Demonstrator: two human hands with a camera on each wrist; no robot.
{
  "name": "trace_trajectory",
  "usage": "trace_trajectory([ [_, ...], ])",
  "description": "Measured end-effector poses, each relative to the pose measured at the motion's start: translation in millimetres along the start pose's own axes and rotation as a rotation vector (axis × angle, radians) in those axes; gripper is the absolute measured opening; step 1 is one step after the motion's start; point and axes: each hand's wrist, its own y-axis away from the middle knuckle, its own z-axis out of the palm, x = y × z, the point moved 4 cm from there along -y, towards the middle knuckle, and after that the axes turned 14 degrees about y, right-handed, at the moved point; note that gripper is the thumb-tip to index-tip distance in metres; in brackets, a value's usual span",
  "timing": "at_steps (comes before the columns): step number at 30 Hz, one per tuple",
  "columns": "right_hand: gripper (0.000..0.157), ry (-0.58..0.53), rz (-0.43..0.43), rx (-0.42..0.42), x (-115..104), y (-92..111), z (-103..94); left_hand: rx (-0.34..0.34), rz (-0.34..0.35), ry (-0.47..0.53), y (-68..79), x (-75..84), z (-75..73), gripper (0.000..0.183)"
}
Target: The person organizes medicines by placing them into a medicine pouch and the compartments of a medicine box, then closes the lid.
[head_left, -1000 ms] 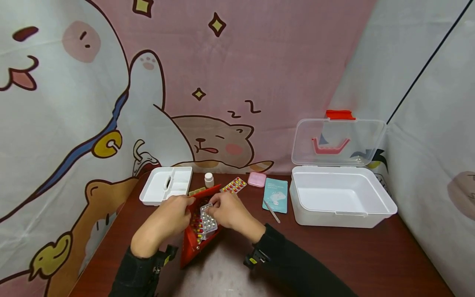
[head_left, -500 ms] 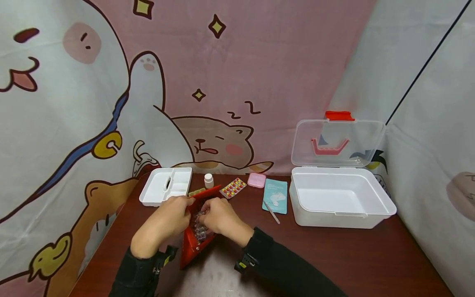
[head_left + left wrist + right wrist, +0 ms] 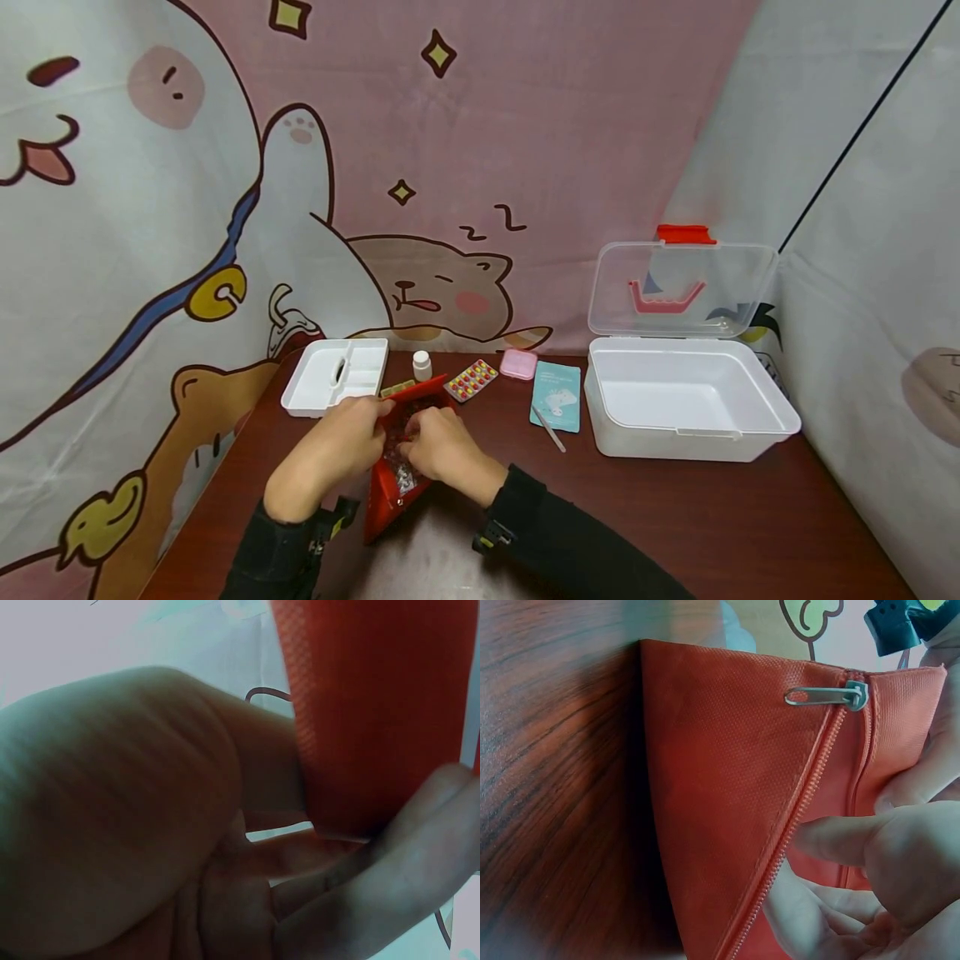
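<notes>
A red zip pouch (image 3: pixel 387 498) stands on the table with its mouth spread open. My left hand (image 3: pixel 341 442) grips its left edge; in the left wrist view, the thumb and fingers are around the red fabric (image 3: pixel 382 712). My right hand (image 3: pixel 442 442) reaches into the pouch's mouth. In the right wrist view, its thumb and fingers lie inside the zipper line, beside the metal zipper pull (image 3: pixel 821 696). Its fingertips are partly hidden, and whether they hold anything does not show. Silvery blister packs (image 3: pixel 406 478) show inside the pouch, below the right hand.
Behind the pouch are a white compartment box (image 3: pixel 367 354), a white bottle (image 3: pixel 422 365), a colorful capsule blister pack (image 3: pixel 471 381) and a pink case (image 3: pixel 519 363). Tweezers (image 3: pixel 550 431) lie across a teal packet (image 3: pixel 557 387). A white bin (image 3: pixel 660 437) with raised lid stands right.
My right hand has carried the silver blister pack down into the pouch and moved slightly left and deeper. The pack now lies mostly out of sight. My left hand stays put.
</notes>
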Motion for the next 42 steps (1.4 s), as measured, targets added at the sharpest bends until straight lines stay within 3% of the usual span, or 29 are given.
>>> trace_trajectory([
  [6, 0.012, -0.036, -0.019, 0.012, 4.7, 2.3, -3.6, 0.007, 0.005, -0.006, 0.6, -0.9, -0.4, 0.045],
  [18, 0.02, -0.365, -0.017, -0.018, 23.9, 6.5, -21.3, -0.004, -0.027, -0.005, 0.5, -2.3, -1.3, 0.045],
  [25, 0.026, -0.44, 0.04, -0.01, 41.0, 1.6, -33.2, -0.01, -0.035, -0.002, 0.2, -3.5, -1.4, 0.046],
  [34, 0.023, -0.376, 0.143, 0.026, 71.2, -3.9, -43.7, -0.007, -0.027, -0.014, 0.2, -4.4, -0.2, 0.045],
  [42, 0.021, -0.11, 0.213, 0.082, 126.3, -4.7, -55.8, -0.004, -0.029, -0.014, -1.5, -3.5, 0.6, 0.045],
])
